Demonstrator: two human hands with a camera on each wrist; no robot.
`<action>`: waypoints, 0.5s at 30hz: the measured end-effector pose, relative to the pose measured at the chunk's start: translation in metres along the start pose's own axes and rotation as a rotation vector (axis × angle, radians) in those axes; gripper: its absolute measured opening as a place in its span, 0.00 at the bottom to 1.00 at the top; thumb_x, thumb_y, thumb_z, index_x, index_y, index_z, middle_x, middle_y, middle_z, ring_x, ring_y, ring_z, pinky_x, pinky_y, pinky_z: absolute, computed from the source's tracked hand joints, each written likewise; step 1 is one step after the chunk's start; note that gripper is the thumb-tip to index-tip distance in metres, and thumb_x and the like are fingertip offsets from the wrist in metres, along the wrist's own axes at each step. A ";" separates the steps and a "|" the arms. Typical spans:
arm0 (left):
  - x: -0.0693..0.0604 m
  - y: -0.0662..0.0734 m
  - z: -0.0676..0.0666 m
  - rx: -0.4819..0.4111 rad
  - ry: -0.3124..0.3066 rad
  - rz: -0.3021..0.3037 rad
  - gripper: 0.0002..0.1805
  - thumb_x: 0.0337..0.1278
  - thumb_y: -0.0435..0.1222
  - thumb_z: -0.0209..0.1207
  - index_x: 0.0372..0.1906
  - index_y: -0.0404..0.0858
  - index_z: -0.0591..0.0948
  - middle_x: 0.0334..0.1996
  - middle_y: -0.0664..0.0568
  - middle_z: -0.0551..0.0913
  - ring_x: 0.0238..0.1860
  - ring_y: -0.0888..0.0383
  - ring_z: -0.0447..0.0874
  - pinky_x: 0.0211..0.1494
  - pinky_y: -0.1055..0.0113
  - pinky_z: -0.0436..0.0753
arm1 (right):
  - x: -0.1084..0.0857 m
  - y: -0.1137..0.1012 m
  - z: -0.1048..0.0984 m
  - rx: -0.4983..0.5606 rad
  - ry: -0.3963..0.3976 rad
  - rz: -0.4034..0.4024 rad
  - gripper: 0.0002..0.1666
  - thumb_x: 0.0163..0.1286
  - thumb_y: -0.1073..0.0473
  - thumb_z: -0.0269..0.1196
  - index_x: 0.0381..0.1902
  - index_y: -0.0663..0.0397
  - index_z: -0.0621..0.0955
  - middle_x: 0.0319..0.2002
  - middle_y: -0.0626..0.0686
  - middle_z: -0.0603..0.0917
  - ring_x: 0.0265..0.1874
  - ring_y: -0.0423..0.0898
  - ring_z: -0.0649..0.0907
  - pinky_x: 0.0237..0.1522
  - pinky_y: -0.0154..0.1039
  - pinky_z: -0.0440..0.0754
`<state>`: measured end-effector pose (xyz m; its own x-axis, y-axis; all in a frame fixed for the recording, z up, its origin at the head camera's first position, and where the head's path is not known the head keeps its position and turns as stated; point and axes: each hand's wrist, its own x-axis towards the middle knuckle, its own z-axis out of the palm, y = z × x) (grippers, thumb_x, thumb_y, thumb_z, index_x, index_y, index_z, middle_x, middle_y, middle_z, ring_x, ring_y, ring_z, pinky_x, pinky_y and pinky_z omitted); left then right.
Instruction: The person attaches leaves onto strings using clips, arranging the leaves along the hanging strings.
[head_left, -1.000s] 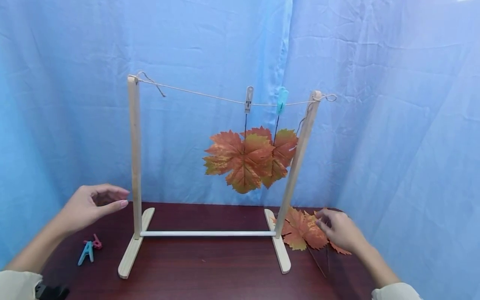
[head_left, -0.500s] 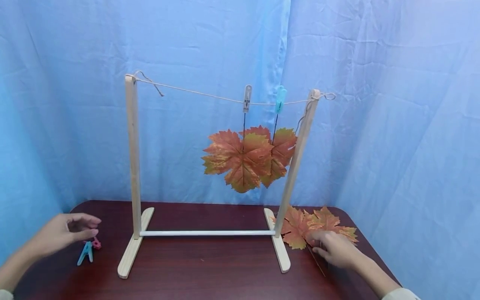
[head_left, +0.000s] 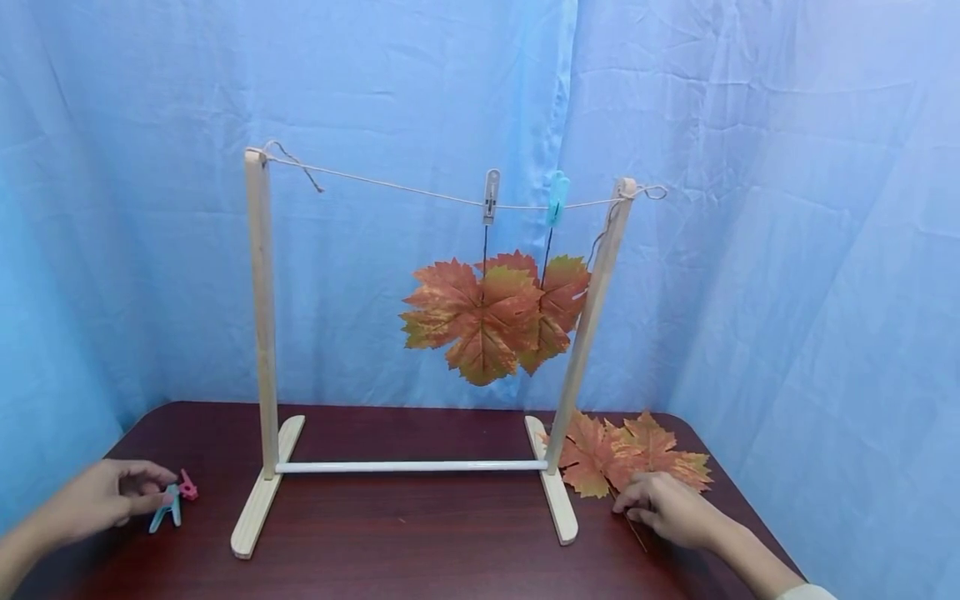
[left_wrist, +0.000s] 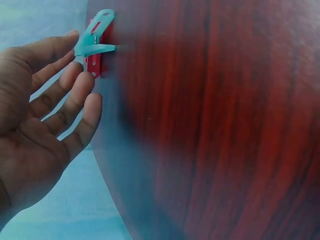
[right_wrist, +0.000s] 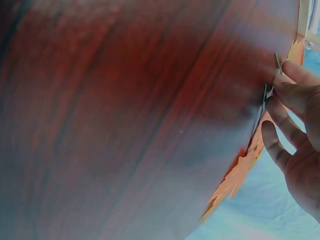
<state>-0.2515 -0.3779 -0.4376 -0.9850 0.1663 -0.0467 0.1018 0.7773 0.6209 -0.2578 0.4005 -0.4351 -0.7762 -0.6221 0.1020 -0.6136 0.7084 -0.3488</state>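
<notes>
My left hand [head_left: 101, 500] is at a light-blue clothespin [head_left: 171, 504] on the table's left side. Its thumb and fingertips come right up to one end of the clip, with a gap between them in the left wrist view [left_wrist: 55, 85]. A pink clothespin [head_left: 188, 486] lies against the blue one. At the right, my right hand [head_left: 667, 508] pinches the thin stem [head_left: 636, 533] of an artificial autumn leaf [head_left: 588, 458] between thumb and finger. Another orange leaf [head_left: 656, 446] lies beside it. In the right wrist view, stem ends [right_wrist: 277, 60] show at the fingertips.
A wooden frame [head_left: 261, 317] stands mid-table with a white crossbar [head_left: 412, 467]. From its sagging string [head_left: 375, 180], a grey clothespin [head_left: 491, 197] and a blue one [head_left: 557, 198] hold two leaves [head_left: 480, 321]. Blue curtains [head_left: 375, 83] surround the dark red table [head_left: 405, 533].
My left hand has moved left and down from beside the frame's left post to the clothespins. My right hand has come down from above the leaves to the stem.
</notes>
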 end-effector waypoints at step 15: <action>-0.004 0.003 0.011 0.051 0.020 -0.063 0.28 0.67 0.44 0.66 0.58 0.24 0.79 0.32 0.54 0.83 0.23 0.57 0.75 0.24 0.65 0.75 | 0.025 -0.010 0.009 -0.163 0.035 -0.078 0.12 0.69 0.62 0.70 0.38 0.33 0.88 0.40 0.35 0.83 0.38 0.32 0.82 0.36 0.37 0.83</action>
<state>-0.2458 -0.3696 -0.4443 -0.9922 0.1041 -0.0688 0.0456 0.8156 0.5769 -0.2694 0.3751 -0.4377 -0.7285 -0.6670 0.1562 -0.6850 0.7052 -0.1831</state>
